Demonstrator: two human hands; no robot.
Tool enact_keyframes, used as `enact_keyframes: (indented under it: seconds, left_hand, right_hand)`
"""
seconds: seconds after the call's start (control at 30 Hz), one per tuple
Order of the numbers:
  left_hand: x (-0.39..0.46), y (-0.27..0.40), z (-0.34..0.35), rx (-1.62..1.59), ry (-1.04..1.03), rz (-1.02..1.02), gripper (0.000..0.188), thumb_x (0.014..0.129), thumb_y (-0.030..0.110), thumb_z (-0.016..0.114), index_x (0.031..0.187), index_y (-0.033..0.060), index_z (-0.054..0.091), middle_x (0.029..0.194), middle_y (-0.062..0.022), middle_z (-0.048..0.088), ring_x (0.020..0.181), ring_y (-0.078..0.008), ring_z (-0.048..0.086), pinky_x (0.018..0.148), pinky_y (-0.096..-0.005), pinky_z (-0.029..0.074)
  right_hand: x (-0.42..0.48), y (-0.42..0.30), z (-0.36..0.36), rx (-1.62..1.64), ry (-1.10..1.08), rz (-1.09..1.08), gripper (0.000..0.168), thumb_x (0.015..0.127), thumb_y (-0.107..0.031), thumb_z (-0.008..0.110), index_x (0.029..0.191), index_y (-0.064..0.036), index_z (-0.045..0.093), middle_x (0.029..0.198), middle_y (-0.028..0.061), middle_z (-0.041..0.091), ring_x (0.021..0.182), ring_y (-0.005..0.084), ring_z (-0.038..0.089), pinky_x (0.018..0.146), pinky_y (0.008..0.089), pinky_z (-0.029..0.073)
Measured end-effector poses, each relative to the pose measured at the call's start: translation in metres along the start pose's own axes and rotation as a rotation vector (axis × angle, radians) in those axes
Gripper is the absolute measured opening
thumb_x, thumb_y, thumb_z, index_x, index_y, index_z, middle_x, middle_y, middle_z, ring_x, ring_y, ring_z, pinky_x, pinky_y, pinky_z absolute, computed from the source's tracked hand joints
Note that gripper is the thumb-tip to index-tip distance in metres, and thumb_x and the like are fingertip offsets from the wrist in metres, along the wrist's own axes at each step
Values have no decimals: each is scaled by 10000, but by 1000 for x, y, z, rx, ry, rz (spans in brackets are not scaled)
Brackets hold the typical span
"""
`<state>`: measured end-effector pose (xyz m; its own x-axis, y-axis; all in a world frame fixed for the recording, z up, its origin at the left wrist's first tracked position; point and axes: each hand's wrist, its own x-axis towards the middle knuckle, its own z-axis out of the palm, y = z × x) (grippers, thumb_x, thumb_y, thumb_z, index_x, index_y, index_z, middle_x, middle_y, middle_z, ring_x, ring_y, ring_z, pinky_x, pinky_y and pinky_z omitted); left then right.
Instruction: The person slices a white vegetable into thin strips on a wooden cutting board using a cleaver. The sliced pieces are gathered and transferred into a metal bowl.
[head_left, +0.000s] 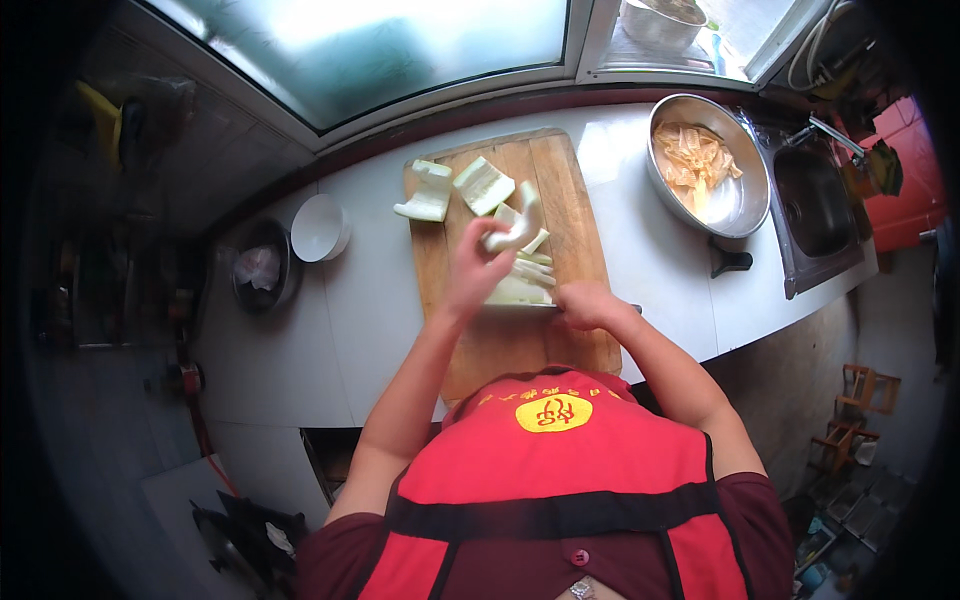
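My left hand (480, 262) holds a curved, pale green piece of melon or gourd (521, 221), slightly blurred, above the wooden cutting board (502, 345). Closed around the handle of a broad-bladed knife (517, 308) is my right hand (585, 304); the blade lies crosswise over the board, beside cut pale slices (525, 281). Two larger chunks with light green rind, one at the board's far left corner (427, 192) and one just right of it (484, 185), rest near the window side.
To the right stand a steel basin (660, 180) with crumpled tan material, a black handle (729, 261) and a sink (814, 202). A white bowl (320, 227) and a dark bowl (289, 289) holding a plastic bag are at left. A window frame (450, 97) borders the counter's far side.
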<state>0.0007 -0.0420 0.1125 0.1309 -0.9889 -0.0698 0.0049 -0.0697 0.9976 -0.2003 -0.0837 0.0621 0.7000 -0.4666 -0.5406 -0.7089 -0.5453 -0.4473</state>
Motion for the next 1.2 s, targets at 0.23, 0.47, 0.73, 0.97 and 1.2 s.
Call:
enact_keyframes:
  seconds: [0.23, 0.47, 0.73, 0.97, 1.2]
  left_hand:
    - [-123, -60, -39, 296, 17, 68, 333, 668, -27, 591, 983, 51, 516, 1118, -102, 504, 1072, -233, 516, 902, -299, 429]
    - [-138, -99, -23, 792, 11, 197, 297, 676, 40, 675, 947, 64, 555, 1087, -140, 533, 1003, -325, 531, 831, -376, 459]
    - [-91, -29, 3, 686, -118, 431, 343, 842, 194, 521, 1140, 33, 572, 1186, -129, 539, 1121, -309, 484, 970, -397, 373]
    - [-46, -55, 16, 802, -260, 290, 376, 908, 253, 424, 1198, 44, 537, 1249, -134, 500, 1180, -298, 439, 1001, -398, 334]
    - [-10, -79, 6, 723, 5, 261, 332, 895, 225, 469, 1152, 30, 543, 1181, -161, 543, 1117, -314, 496, 956, -396, 388]
  right_hand:
    - [-2, -5, -3, -3, 230, 54, 150, 740, -122, 551, 771, -10, 646, 808, 217, 634, 779, 376, 618, 690, 459, 485]
    - [-12, -8, 13, 48, 496, -26, 273, 741, -162, 598, 973, -57, 500, 695, 165, 613, 686, 361, 611, 609, 460, 469]
    - [-23, -19, -1, -91, 588, 6, 289, 716, -145, 623, 920, -37, 449, 711, 164, 603, 667, 341, 615, 579, 439, 473]
    - [-13, -23, 12, -151, 689, -78, 246, 713, -110, 614, 887, -32, 460, 722, 156, 601, 683, 334, 618, 571, 429, 479]
    - [-22, -26, 25, -148, 599, -104, 276, 709, -142, 641, 903, -36, 476, 722, 168, 607, 690, 341, 620, 611, 432, 484]
